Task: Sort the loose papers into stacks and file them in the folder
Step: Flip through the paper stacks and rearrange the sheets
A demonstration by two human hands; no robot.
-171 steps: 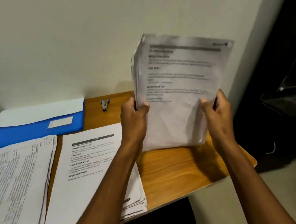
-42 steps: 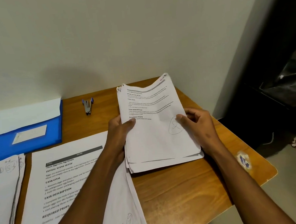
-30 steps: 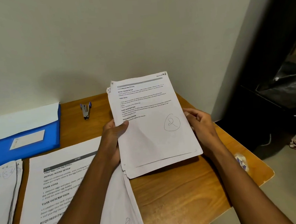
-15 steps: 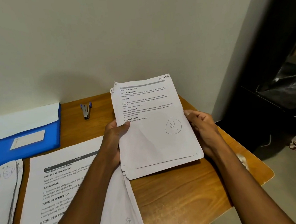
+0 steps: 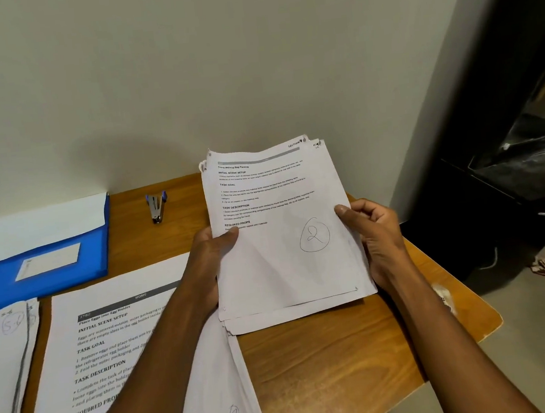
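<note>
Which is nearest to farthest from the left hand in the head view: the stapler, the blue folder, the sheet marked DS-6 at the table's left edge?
From the left hand:
1. Stapler, just beyond it, near the wall.
2. Blue folder, farther left, at the back.
3. DS-6 sheet, far left edge.

I saw both hands gripping a sheaf of papers (image 5: 281, 245) above the wooden table (image 5: 345, 359), the left hand (image 5: 208, 262) pinching its left edge, the right hand (image 5: 371, 230) its right edge. The top sheet bore a circled 2. Left of it lay a printed stack (image 5: 111, 348) and another stack (image 5: 6, 358). A blue folder (image 5: 43, 261) and a stapler (image 5: 156, 207) sat near the wall.
</note>
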